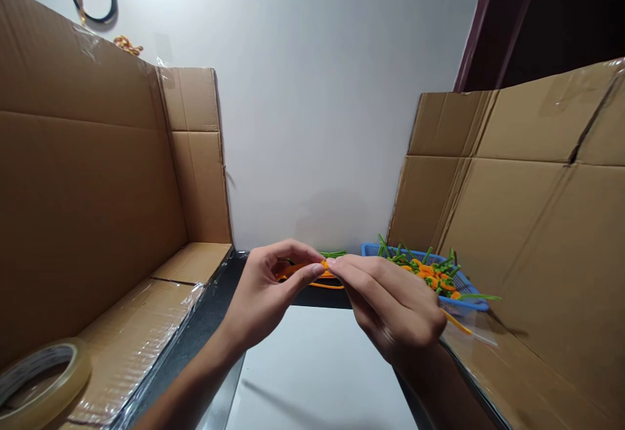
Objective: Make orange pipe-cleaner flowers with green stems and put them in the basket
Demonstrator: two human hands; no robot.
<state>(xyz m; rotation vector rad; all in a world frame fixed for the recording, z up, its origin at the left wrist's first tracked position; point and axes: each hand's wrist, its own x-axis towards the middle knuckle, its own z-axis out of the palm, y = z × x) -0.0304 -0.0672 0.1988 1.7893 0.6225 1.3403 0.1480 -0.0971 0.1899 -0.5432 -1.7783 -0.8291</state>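
Between our left hand (pixel 266 293) and right hand (pixel 390 306), we pinch an orange pipe cleaner (pixel 305 272); a blue basket (pixel 375 249) lies just beyond.

Bare left hand (pixel 263 296), bare right hand (pixel 390 306), bare forearms (pixel 190 384)

Orange pipe cleaner (pixel 307 271): soft fuzzy wire. Green pipe cleaners (pixel 430 266): same fuzzy stuff. Blue basket (pixel 385 250): smooth plastic, little holes. Brown cardboard sheets (pixel 83 176): thick paper, matt, bit rough. Clear tape strips (pixel 129 345): plastic, shiny. Tape roll (pixel 43 384): shiny, see-through. White wall (pixel 312 104): smooth, matt. White board (pixel 317 365): smooth, bit shiny.
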